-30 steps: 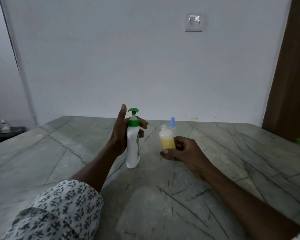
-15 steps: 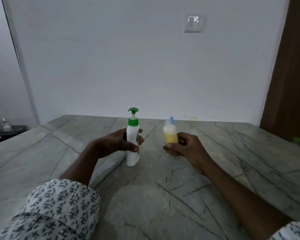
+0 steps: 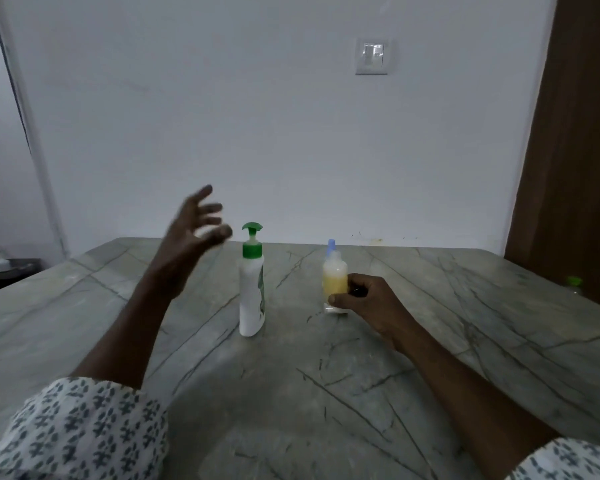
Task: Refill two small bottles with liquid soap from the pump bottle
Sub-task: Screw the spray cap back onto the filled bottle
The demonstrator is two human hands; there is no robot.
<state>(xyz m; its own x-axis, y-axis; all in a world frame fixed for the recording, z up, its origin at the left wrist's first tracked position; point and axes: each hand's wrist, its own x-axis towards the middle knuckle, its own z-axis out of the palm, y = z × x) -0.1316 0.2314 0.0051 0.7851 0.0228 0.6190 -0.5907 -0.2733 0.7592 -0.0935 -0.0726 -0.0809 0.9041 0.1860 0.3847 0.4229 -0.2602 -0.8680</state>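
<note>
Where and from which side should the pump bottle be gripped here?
Wrap the pump bottle round its white body below the green collar, from its left: it stands upright, and the open left hand is raised on that side; the right hand holds the small bottle.

left hand (image 3: 191,233): fingers blurred | blue-capped bottle (image 3: 331,244): mostly hidden behind small bottle (image 3: 334,275)

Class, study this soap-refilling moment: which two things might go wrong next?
1. The pump bottle stands unheld; the raised left hand beside its green head might tip it.
2. The right hand grips the small bottle away from the pump, so pumped soap might land on the table.
</note>
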